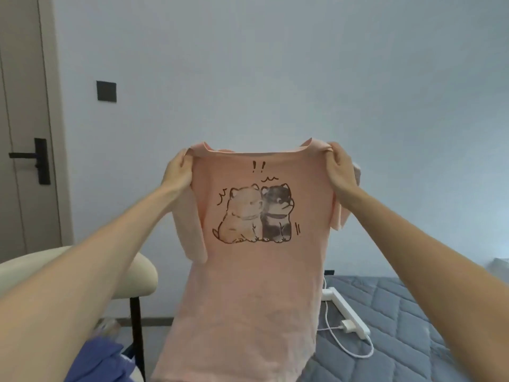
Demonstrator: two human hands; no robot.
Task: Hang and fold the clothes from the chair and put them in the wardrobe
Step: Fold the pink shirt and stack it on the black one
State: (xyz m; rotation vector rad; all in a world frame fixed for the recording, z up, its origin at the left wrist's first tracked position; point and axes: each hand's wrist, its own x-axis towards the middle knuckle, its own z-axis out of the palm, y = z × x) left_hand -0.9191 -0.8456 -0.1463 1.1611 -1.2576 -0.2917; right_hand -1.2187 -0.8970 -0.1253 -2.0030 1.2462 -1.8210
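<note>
A pink T-shirt (248, 285) with a print of two cartoon dogs hangs in the air in front of me, spread flat with the print facing me. My left hand (177, 169) pinches its left shoulder and my right hand (340, 168) pinches its right shoulder. Both sleeves droop down beside the hands. The shirt's hem reaches the bottom of the view. The cream chair (135, 274) with a black leg stands at the lower left, partly behind my left arm.
A blue garment (96, 362) lies at the bottom left below the chair. A bed with a grey-blue quilted cover (399, 312) is at the lower right, with a white power strip (347, 310) and cable on it. A door (22, 133) is at the left.
</note>
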